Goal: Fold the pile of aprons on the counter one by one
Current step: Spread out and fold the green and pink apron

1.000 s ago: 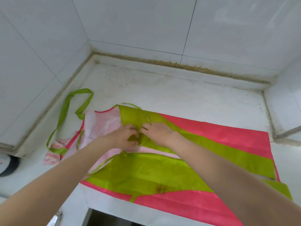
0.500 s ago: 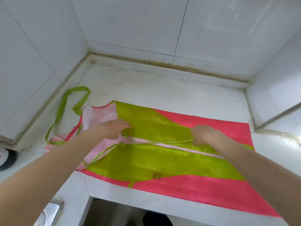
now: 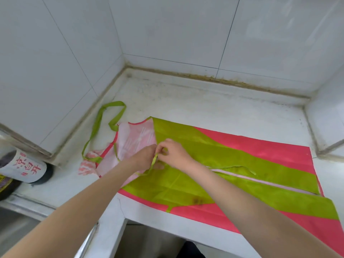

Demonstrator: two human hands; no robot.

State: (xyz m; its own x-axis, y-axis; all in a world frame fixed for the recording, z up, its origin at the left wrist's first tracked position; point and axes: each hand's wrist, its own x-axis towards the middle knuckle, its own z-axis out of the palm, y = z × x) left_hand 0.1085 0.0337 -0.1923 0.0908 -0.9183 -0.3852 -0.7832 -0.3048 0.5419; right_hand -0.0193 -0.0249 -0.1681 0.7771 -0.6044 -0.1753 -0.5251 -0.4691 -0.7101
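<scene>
A pink and lime-green apron (image 3: 232,157) lies flat on the white counter (image 3: 204,108), both long sides folded in toward the middle. Its pale pink bib (image 3: 134,142) points left, and the green neck loop (image 3: 104,120) trails toward the corner. My left hand (image 3: 144,158) and my right hand (image 3: 172,152) meet over the apron's waist. Both pinch a thin green tie strap (image 3: 154,161) that rises between them. The strap's other part (image 3: 234,167) lies loose along the middle fold to the right.
Tiled walls (image 3: 167,34) close the counter at the back, left and right. A cylindrical container (image 3: 24,166) with red characters lies at the left beside a sink edge (image 3: 28,205). The counter's front edge (image 3: 167,228) drops to a dark gap below.
My right hand came back from the right along the middle fold to meet my left hand. Both now pinch the green tie strap, lifted off the cloth.
</scene>
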